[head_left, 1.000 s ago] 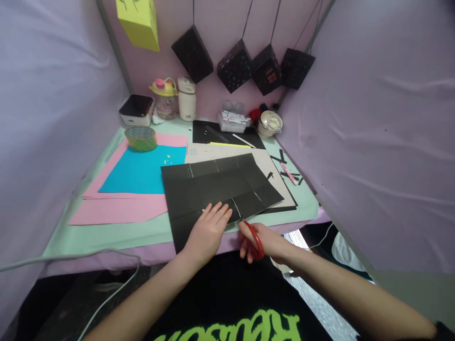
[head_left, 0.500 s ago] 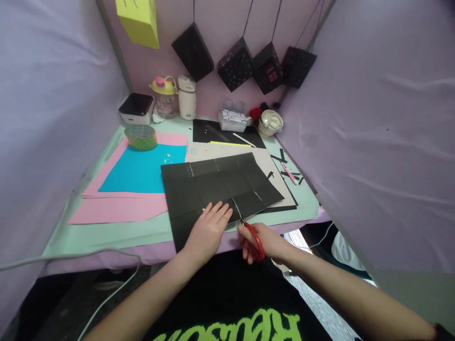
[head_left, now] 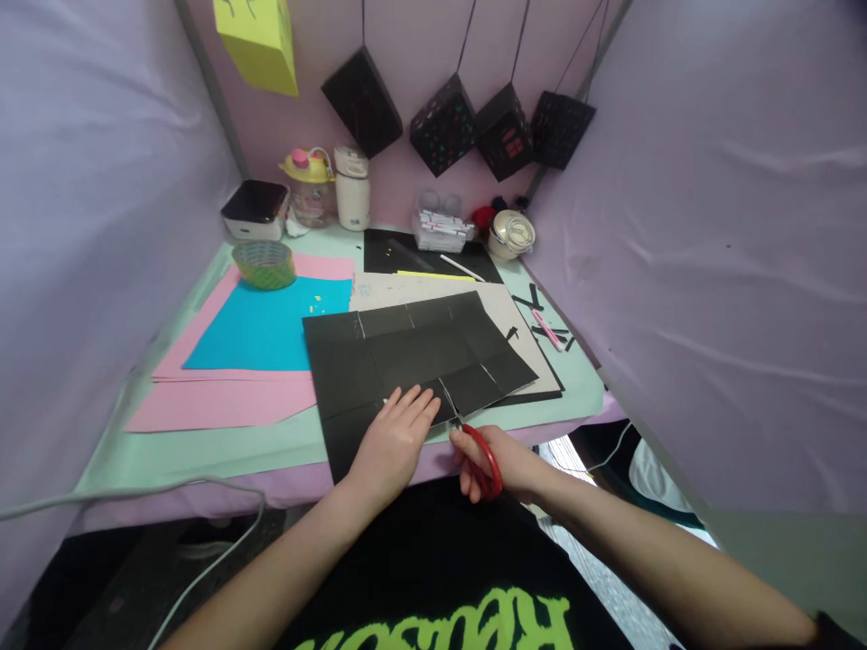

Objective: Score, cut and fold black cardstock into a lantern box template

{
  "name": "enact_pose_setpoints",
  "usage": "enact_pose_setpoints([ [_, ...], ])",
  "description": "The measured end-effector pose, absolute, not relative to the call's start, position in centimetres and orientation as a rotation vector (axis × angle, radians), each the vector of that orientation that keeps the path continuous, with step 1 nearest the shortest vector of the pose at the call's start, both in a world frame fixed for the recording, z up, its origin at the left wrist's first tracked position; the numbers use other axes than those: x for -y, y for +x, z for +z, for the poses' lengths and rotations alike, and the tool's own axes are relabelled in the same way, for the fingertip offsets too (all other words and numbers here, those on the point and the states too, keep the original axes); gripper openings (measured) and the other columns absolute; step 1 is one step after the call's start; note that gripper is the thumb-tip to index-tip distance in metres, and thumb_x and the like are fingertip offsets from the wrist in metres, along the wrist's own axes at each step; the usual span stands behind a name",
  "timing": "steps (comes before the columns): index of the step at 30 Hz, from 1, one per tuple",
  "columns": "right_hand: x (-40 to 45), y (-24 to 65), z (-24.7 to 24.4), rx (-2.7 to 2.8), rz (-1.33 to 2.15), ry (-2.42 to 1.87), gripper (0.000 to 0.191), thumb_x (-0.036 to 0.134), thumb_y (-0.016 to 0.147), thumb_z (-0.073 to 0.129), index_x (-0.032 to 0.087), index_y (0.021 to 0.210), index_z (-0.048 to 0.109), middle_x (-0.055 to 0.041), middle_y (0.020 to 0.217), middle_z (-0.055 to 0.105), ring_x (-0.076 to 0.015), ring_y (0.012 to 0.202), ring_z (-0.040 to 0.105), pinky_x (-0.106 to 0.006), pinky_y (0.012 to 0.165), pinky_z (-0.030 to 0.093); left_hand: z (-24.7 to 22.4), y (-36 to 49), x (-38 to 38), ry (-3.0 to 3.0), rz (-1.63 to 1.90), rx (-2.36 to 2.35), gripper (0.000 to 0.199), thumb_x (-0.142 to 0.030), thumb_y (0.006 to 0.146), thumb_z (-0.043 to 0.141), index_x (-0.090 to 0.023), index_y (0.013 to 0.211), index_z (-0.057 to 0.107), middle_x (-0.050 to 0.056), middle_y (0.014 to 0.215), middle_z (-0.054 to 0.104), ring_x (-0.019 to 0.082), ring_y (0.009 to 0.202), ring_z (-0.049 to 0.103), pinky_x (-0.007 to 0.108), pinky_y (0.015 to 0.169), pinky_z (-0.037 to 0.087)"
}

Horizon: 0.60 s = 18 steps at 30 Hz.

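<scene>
A large black sheet of card (head_left: 406,348), marked with pale lines, lies at the front of the table. My left hand (head_left: 393,441) rests flat on its near edge, fingers stretched out and pressing it down. In my right hand (head_left: 488,462) is a pair of red-handled scissors (head_left: 493,469), my fingers through the loops. The blades meet the card's near edge just right of my left fingertips, along a pale line. Part of the blades is hidden by the card and my thumb.
Blue paper (head_left: 264,329) on pink sheets (head_left: 223,404) lies left, a tape roll (head_left: 264,265) behind. A pink cutter (head_left: 547,330) and black strips sit right. Bottles (head_left: 353,194), a box of markers (head_left: 442,233) stand at the back; black paper boxes (head_left: 443,126) hang above.
The whole view has shifted slightly. My left hand keeps its place on the card, and the scissors stay at the same line with barely any movement.
</scene>
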State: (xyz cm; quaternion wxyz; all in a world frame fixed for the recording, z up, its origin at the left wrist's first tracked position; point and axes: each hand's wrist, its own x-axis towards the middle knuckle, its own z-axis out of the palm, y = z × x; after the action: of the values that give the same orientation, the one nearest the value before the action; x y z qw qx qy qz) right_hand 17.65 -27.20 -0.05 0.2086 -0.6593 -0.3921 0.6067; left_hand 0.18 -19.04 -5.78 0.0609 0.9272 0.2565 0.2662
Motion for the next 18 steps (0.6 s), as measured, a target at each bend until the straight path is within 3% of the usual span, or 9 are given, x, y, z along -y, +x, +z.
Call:
enact_pose_setpoints([
  [8, 29.5, 17.9, 0.9, 1.047, 1.800, -1.783, 0.055, 0.070, 0.086, 0.043, 0.017, 0.077, 0.055, -0.0014, 0.055, 0.063, -0.0106, 0.042, 0.056, -0.019, 0.041, 0.037, -5.3, -0.2, 18.0, 2.713, 0.855, -0.882, 0.037, -0.011, 0.095, 0.038, -0.011, 0.124, 0.061, 0.013, 0.130, 0.061, 0.026, 0.125, 0.054, 0.051, 0.108, 0.041],
  [12, 31.3, 18.9, 2.1, 1.187, 1.827, -1.797, 0.044, 0.063, 0.082, 0.057, 0.018, 0.081, 0.053, -0.0013, 0.062, 0.064, -0.0125, 0.045, 0.057, -0.021, 0.042, 0.038, -4.1, -0.9, 17.3, 2.590, 0.839, -0.893, 0.035, -0.024, 0.098, 0.039, -0.014, 0.121, 0.063, 0.009, 0.126, 0.065, 0.022, 0.120, 0.059, 0.043, 0.108, 0.043],
  [18, 30.7, 19.5, 0.8, 1.538, 0.759, -1.974, 0.032, 0.051, 0.080, 0.067, 0.023, 0.091, 0.057, -0.0051, 0.082, 0.068, -0.0219, 0.073, 0.064, -0.034, 0.068, 0.049, -2.0, -1.2, 16.3, 2.393, 0.756, -1.030, 0.035, -0.031, 0.097, 0.041, -0.019, 0.115, 0.068, 0.003, 0.114, 0.071, 0.020, 0.105, 0.067, 0.035, 0.095, 0.053],
])
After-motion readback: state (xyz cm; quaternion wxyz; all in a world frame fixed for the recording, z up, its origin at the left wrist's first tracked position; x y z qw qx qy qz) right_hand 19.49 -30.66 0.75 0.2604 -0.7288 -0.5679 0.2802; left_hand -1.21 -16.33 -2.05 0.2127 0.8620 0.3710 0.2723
